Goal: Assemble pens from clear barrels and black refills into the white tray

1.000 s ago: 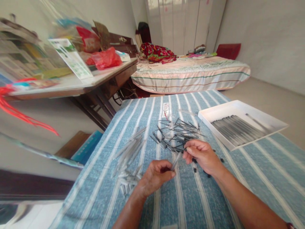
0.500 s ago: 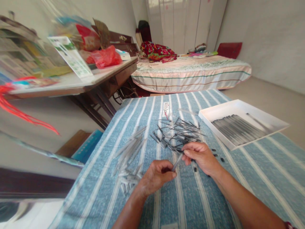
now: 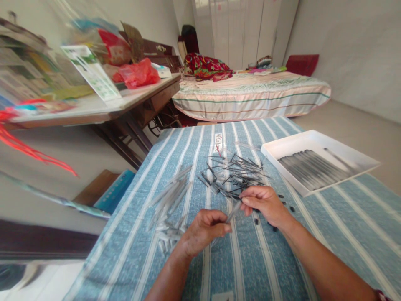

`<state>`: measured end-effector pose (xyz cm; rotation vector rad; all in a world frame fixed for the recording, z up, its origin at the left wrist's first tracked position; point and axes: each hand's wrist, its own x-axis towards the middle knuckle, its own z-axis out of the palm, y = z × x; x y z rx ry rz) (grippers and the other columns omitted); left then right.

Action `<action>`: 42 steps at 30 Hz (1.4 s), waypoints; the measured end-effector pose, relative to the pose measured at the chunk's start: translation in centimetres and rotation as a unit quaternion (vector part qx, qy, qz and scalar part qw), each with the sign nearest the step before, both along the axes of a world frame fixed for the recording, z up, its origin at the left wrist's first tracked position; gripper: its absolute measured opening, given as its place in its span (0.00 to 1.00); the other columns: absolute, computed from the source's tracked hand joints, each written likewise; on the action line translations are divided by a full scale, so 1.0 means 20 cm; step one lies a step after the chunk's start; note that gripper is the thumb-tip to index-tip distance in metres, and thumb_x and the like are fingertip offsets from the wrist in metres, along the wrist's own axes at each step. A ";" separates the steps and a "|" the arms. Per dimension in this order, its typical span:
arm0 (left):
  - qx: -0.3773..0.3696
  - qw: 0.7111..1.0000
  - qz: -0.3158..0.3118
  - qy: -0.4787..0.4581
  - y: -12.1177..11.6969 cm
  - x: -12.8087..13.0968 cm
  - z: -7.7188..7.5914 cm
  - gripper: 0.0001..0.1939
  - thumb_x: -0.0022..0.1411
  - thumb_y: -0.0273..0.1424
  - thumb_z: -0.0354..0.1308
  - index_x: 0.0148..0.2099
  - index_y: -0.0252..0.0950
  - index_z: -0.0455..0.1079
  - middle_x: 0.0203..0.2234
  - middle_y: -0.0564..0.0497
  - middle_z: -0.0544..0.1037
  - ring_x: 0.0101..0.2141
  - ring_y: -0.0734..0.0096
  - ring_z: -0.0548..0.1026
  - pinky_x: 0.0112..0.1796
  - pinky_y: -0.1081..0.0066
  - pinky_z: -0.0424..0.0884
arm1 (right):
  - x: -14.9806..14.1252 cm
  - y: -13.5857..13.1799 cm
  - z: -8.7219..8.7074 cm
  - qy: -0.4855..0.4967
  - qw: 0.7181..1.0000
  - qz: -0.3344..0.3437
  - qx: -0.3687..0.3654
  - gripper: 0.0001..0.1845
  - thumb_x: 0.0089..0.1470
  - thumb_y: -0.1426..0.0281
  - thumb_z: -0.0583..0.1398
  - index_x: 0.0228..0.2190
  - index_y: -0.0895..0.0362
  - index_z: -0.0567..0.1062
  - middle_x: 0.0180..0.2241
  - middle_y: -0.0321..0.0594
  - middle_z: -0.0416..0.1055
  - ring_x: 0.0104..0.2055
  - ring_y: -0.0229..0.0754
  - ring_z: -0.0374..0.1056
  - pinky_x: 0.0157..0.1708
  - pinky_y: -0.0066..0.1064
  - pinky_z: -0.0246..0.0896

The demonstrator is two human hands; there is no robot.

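Over the front middle of the table, my left hand [image 3: 209,229] is closed, thumb and fingers pinching the lower end of a translucent grey pen barrel [image 3: 233,212]. The barrel's upper end sits in the fingertips of my right hand [image 3: 261,202], which is closed too. Just beyond my right hand lies a loose heap of thin black pen refills [image 3: 242,169]. To the left of my left hand are a pile of grey pen barrels [image 3: 172,194] and a cluster of short grey pen caps [image 3: 169,236]. Small black plugs [image 3: 292,208] are scattered around my right hand.
A white box [image 3: 340,188] at the right holds a row of dark pens [image 3: 310,169], one lying apart. Blue striped cloth [image 3: 131,251] covers the table. At the left stands a desk [image 3: 131,102] with bags; a bed [image 3: 250,94] is behind.
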<state>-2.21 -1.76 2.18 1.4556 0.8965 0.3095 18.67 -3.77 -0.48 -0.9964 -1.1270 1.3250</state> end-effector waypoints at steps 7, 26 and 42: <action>0.008 0.999 -0.008 0.040 0.00 0.00 0.00 0.08 0.51 0.32 0.57 0.25 0.32 0.70 0.16 0.58 0.63 0.20 0.79 0.57 0.22 0.76 0.52 | 0.06 0.00 0.01 -0.108 0.993 0.050 0.005 0.12 0.46 0.63 0.63 0.28 0.60 0.75 0.21 0.37 0.73 0.19 0.34 0.67 0.20 0.24 0.61; -0.006 0.998 -0.039 0.046 0.01 -0.01 0.00 0.08 0.52 0.30 0.55 0.25 0.31 0.71 0.15 0.57 0.64 0.19 0.79 0.60 0.21 0.77 0.54 | 0.09 0.00 0.04 -0.191 0.973 0.126 0.003 0.09 0.51 0.65 0.58 0.26 0.59 0.71 0.21 0.35 0.71 0.20 0.34 0.68 0.20 0.24 0.61; -0.016 0.999 -0.020 0.041 0.02 -0.01 -0.03 0.07 0.50 0.31 0.58 0.26 0.31 0.70 0.15 0.59 0.62 0.19 0.81 0.58 0.21 0.77 0.51 | 0.07 0.00 0.04 -0.262 0.958 0.114 0.004 0.17 0.54 0.61 0.55 0.19 0.59 0.68 0.16 0.34 0.69 0.15 0.32 0.64 0.17 0.22 0.56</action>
